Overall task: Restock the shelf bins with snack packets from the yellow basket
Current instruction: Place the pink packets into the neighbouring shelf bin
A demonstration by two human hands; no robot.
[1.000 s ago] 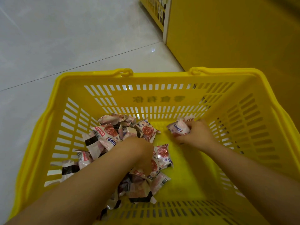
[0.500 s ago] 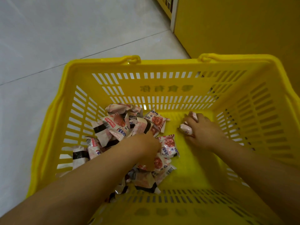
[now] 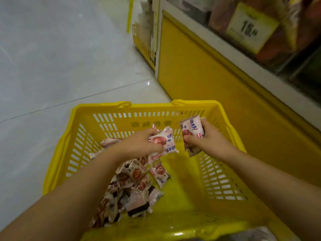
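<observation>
Snack packets [image 3: 133, 185] lay heaped in the lower left part of the yellow basket [image 3: 220, 173], which filled the bottom half of the frame and stood on the pale tiled floor [image 3: 52, 58]. The packets were small, white and pink, with a reddish picture on the front; some showed a dark band at one end.

Both hands were held above the heap near the middle of the frame, in front of the basket's slotted far wall. The left hand [image 3: 139, 143] had its fingers curled round a bunch of packets [image 3: 163, 141], which stuck out to the right of the fist. The right hand [image 3: 206, 140] gripped a second bunch [image 3: 192, 129], with one packet standing up above the thumb and another hanging below the palm. The two bunches were near each other but apart. Both bare forearms ran in from the bottom corners of the frame.

A shelf [image 3: 199, 75] with a yellow base panel rose in the upper right, just beyond the basket's far right corner. Above its white ledge sat blurred goods and a yellow price tag [image 3: 250, 28] marked 15.
</observation>
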